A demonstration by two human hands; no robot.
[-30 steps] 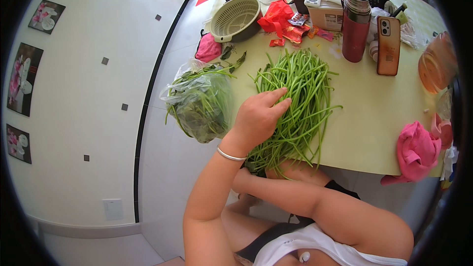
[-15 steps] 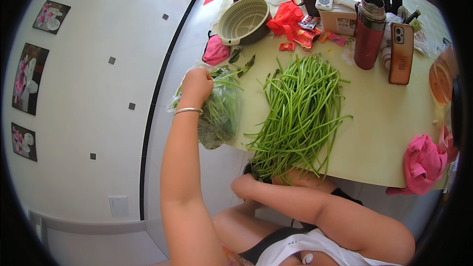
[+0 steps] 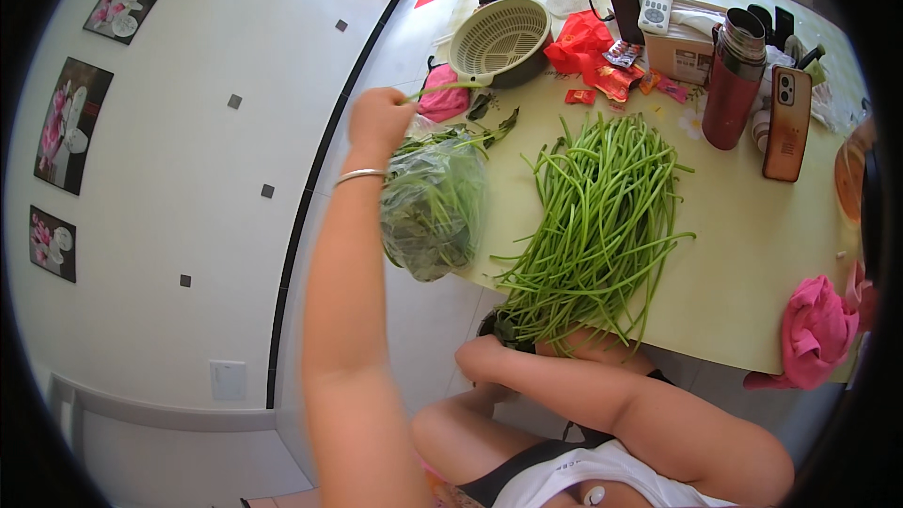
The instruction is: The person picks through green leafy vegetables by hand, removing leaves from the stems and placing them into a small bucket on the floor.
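My left hand (image 3: 381, 122), a bangle at its wrist, is closed on a thin green stem (image 3: 442, 87) that points right toward the colander. It is above and just left of a clear plastic bag (image 3: 437, 216) stuffed with leafy greens, which leans at the table's left edge. Right of the bag lies a large heap of long green vegetable stems (image 3: 602, 226), its near end hanging over the table's front edge. My right hand (image 3: 482, 359) is low beside that end, against a dark round container (image 3: 491, 324) holding leaves; its fingers are hidden.
A colander in a basin (image 3: 501, 42) stands at the far left of the table (image 3: 724, 254). Behind the heap are red wrappers (image 3: 616, 82), a red thermos (image 3: 734, 85) and a phone (image 3: 786, 122) propped upright. Pink cloths lie at the right front (image 3: 816, 329) and far left (image 3: 442, 102).
My left hand has risen from the mouth of the bag and now has a single stem in it. The right hand stays low by the container. The whole view has shifted slightly.
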